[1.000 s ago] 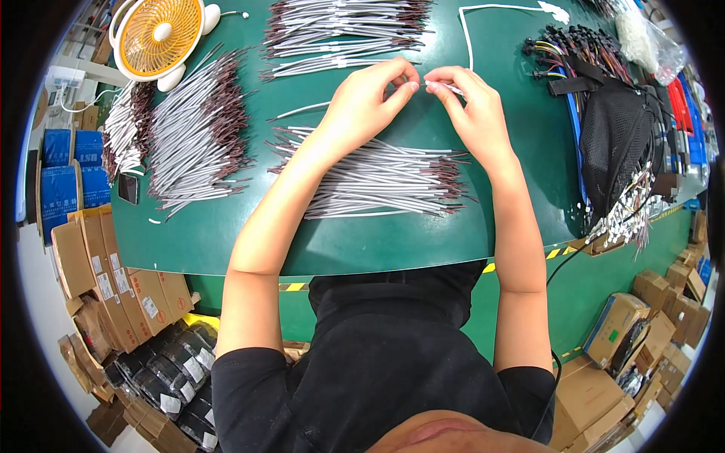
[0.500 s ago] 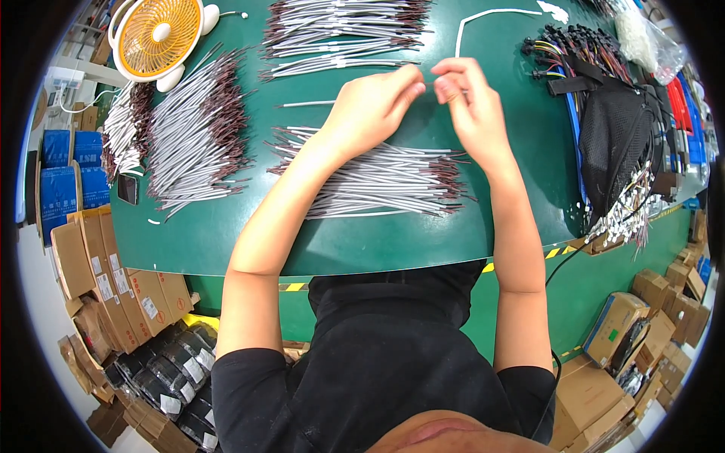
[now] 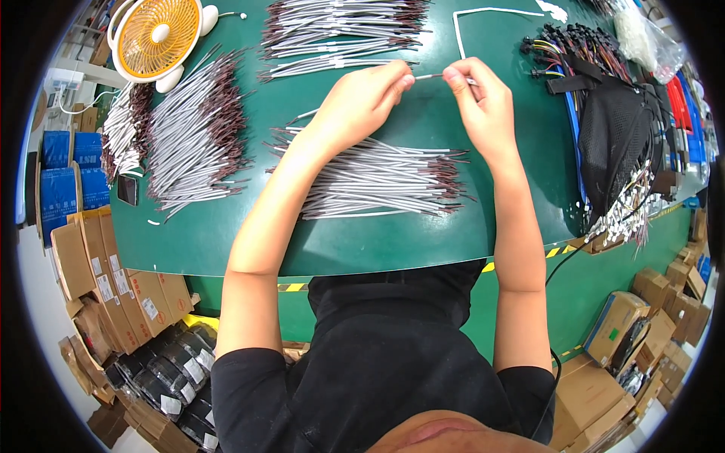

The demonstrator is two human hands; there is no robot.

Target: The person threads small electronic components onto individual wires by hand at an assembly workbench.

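Note:
My left hand [image 3: 362, 102] is closed in a pinch on a thin grey cable [image 3: 428, 77]. A short stretch of this cable spans the gap to my right hand [image 3: 483, 102], whose thumb and fingers are closed on its dark end. A small pale bit shows by the right fingers, too small to name. A grey cable tail [image 3: 304, 116] sticks out left of my left wrist. Below my hands lies a spread pile of grey cables [image 3: 377, 181] with brownish wire ends. A bent white strip [image 3: 495, 10] runs down behind my right fingers; whether they touch it is hidden.
More grey cable bundles [image 3: 340, 30] lie at the far side, with another large pile [image 3: 192, 128] to the left. An orange and white fan [image 3: 160, 41] stands far left, near a phone [image 3: 128, 190]. On the right are a black mesh bag [image 3: 619, 136] and connector wires [image 3: 578, 49].
My hands have moved slightly apart, the right one shifting right, and a stretch of cable now shows between them. The cable tail by my left wrist has tilted. The white strip's bend has moved slightly left.

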